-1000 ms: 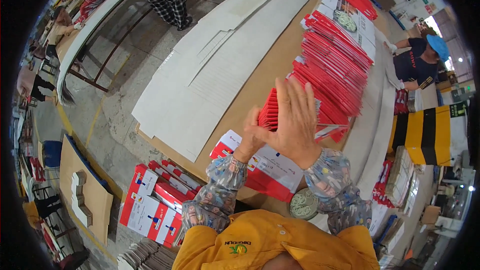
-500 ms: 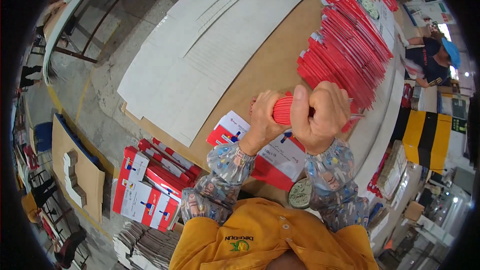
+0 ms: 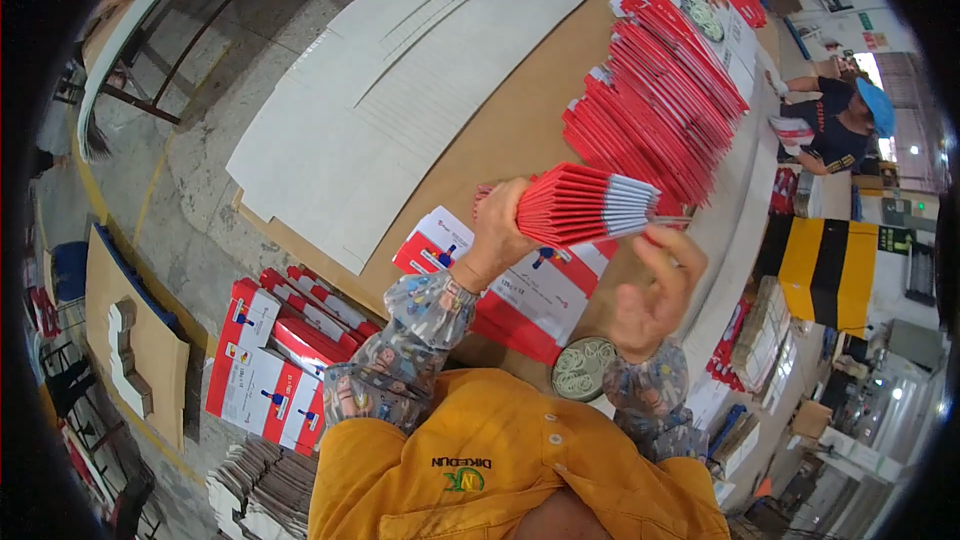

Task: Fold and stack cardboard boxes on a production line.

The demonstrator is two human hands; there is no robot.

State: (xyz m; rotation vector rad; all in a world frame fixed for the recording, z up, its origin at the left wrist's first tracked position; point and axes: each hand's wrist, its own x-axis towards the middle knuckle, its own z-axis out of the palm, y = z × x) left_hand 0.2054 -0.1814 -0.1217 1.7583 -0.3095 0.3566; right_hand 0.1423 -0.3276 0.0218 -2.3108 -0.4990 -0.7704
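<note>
Gripping the fanned red card stack (image 3: 585, 208) at its left end, left hand (image 3: 497, 230) clamped; right hand (image 3: 655, 285) loosely open, fingertips touching the stack's right edge at frame centre.

Thin printed card, red with white faces and a faint sheen, in the fanned bundle (image 3: 585, 208) clamped in the left grip (image 3: 500, 230). Same coated card in the long overlapping row (image 3: 665, 100) beyond that grip and in the flat cartons (image 3: 275, 360) stacked low to its left. Matt brown corrugated board, dull and slightly fibrous, on the tabletop (image 3: 520, 110) under both grips. Pale grey-white board sheets (image 3: 400, 80), smooth and unglossed, further out to the left. Soft patterned cloth on the sleeves (image 3: 400, 340) behind each grip; heavier yellow woven cloth on the vest (image 3: 480, 460). Rough, stained concrete on the floor (image 3: 190, 180).
</note>
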